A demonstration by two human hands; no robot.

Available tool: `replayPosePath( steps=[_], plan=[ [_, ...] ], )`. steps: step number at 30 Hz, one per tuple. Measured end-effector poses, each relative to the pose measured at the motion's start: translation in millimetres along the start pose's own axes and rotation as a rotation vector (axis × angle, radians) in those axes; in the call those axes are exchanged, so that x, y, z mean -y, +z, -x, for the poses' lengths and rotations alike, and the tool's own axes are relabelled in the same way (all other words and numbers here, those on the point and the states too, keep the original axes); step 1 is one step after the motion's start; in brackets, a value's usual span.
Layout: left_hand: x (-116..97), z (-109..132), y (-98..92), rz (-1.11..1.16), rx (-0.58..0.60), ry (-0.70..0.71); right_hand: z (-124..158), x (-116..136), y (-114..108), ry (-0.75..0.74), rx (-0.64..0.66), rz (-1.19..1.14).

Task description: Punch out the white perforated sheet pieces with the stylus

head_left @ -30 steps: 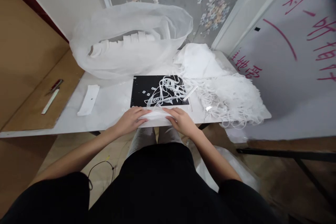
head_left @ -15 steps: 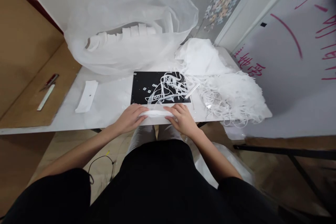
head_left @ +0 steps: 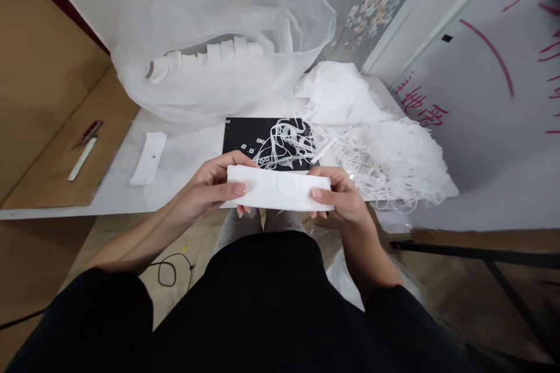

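Both of my hands hold a flat white rectangular strip (head_left: 276, 188) lifted just above the front edge of the white table (head_left: 184, 166). My left hand (head_left: 210, 186) grips its left end, thumb on top. My right hand (head_left: 339, 195) grips the right end the same way. Right behind the strip lies a black mat (head_left: 242, 134) with a tangle of thin white trimmings (head_left: 284, 143) and small cut bits on it.
A big translucent white bag (head_left: 219, 52) with a row of white pieces stands at the back. A heap of white shreds (head_left: 389, 157) and cloth fills the right. A single white strip (head_left: 149, 157) lies left; a knife (head_left: 87, 133) and ruler (head_left: 81, 158) rest on brown board.
My hands pressed the strip flat on the table edge before. They have raised it off the table and turned its broad face up toward me.
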State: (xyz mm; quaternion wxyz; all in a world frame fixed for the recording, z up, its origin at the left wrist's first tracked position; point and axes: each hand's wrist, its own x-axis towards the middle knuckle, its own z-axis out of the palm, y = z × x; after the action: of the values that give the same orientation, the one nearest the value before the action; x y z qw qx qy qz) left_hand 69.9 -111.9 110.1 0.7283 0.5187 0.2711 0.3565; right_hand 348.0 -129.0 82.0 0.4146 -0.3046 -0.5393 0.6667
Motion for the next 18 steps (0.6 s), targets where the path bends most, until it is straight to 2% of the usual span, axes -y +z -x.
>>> replayPosePath(
  steps=[3, 7, 11, 13, 15, 16, 17, 18],
  plan=[
    [-7, 2, 5.9, -0.029, 0.007, 0.032, 4, 4, 0, -0.029, 0.005, -0.016],
    [-3, 3, 6.9, -0.079, 0.010, 0.087, 7, -1, -2, -0.061, 0.023, -0.030],
    [3, -5, 0.7, -0.288, -0.002, 0.203, -6, 3, -12, -0.141, 0.055, 0.042],
    [6, -16, -14.1, -0.493, -0.113, 0.345, -21, 13, -20, -0.158, -0.078, 0.246],
    [10, -31, -38.4, -0.689, -0.346, 0.565, -42, 24, -30, -0.148, -0.265, 0.449],
    [12, -39, -52.7, -0.751, -0.447, 0.657, -53, 29, -34, -0.138, -0.318, 0.492],
    [13, -46, -67.3, -0.795, -0.498, 0.699, -64, 32, -39, -0.131, -0.344, 0.499],
    [14, -53, -80.9, -0.826, -0.491, 0.671, -76, 34, -44, -0.128, -0.355, 0.485]
  ],
)
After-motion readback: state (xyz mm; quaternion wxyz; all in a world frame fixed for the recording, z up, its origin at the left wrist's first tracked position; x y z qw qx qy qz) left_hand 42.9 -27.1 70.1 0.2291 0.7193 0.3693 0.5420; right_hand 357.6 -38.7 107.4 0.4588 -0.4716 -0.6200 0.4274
